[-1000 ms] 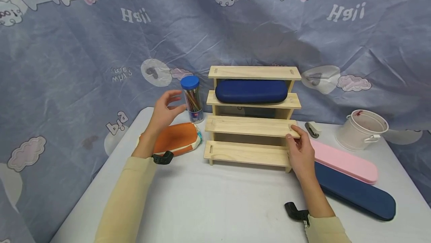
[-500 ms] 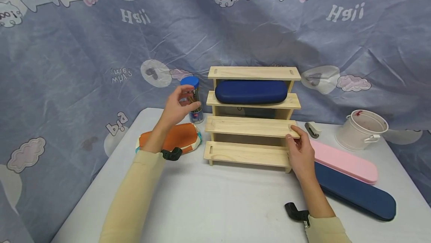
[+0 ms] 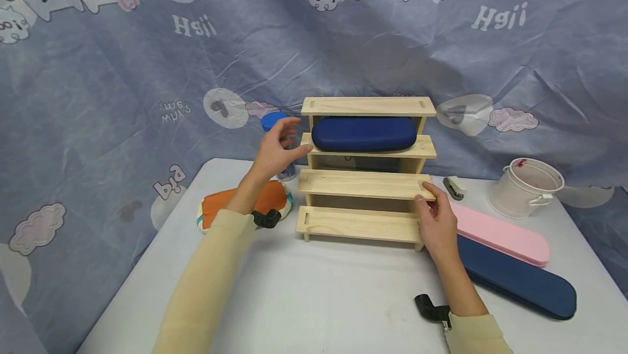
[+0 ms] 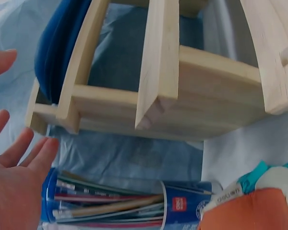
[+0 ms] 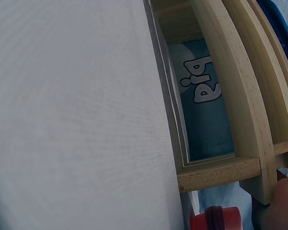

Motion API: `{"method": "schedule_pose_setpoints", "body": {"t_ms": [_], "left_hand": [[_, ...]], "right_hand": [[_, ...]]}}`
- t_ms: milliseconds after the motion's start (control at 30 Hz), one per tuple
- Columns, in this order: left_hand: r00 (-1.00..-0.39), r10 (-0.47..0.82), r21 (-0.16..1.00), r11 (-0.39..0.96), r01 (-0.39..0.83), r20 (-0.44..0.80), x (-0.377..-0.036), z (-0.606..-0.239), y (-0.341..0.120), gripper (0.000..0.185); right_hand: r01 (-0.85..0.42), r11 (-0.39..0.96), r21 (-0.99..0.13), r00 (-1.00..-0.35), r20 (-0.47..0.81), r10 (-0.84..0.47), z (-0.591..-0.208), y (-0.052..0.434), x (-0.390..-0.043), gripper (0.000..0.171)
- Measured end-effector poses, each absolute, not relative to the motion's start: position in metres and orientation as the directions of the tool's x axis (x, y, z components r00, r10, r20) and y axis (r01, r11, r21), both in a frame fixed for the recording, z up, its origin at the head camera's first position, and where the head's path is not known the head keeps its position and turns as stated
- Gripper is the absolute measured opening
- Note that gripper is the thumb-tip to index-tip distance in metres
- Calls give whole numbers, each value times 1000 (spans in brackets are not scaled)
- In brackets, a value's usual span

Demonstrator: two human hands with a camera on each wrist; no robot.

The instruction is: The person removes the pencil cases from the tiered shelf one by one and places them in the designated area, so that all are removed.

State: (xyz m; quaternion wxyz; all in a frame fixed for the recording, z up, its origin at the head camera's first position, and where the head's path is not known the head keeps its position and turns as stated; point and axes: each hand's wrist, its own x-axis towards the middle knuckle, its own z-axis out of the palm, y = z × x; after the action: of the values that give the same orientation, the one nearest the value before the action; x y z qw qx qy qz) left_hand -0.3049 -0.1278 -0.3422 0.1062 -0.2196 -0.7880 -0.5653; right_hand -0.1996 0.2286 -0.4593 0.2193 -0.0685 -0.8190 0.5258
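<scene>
A tiered wooden rack (image 3: 363, 183) stands at the back of the white table. Lying on its second tier from the top is a dark blue pencil case (image 3: 364, 133). My left hand (image 3: 276, 152) is raised by the rack's upper left end, fingers and thumb spread apart with nothing between them. Behind it stands a clear tube of pencils with a blue lid (image 3: 272, 120), partly hidden in the head view; the left wrist view shows its pencils (image 4: 110, 201). My right hand (image 3: 438, 223) pinches the right end of the third tier's board between thumb and fingers.
An orange pouch (image 3: 276, 195) lies left of the rack. On the right are a pink case (image 3: 500, 234), a navy case (image 3: 520, 280), a small stapler (image 3: 453, 190) and a white bucket (image 3: 525, 190). A printed cloth (image 3: 245, 43) hangs behind the table.
My left hand has moved right and a little up, passing in front of the pencil tube towards the rack. My right hand keeps its place on the board.
</scene>
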Motion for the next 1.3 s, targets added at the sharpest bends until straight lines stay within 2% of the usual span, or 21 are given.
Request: {"method": "schedule_pose_setpoints", "body": {"t_ms": [433,867,1033,1300], "left_hand": [[-840,274,770,340,541,469,-316,-338,-98,66],[-883,305,806,376,456,357,-318,-332,-90,59],[-898,282,819,383,427,336,-316,-333,-87,52],[-897,293,807,405,430,331,-314,-337,-85,53]], "right_hand": [[-116,447,-887,-891,292,347,-461,230,-199,42],[-123,447,-886,-892,296,342,-457,228,-201,42],[-114,445,-888,-893,288,345,-457,227,-200,43],[-118,448,-886,-889,296,351,-459,228,-200,42]]}}
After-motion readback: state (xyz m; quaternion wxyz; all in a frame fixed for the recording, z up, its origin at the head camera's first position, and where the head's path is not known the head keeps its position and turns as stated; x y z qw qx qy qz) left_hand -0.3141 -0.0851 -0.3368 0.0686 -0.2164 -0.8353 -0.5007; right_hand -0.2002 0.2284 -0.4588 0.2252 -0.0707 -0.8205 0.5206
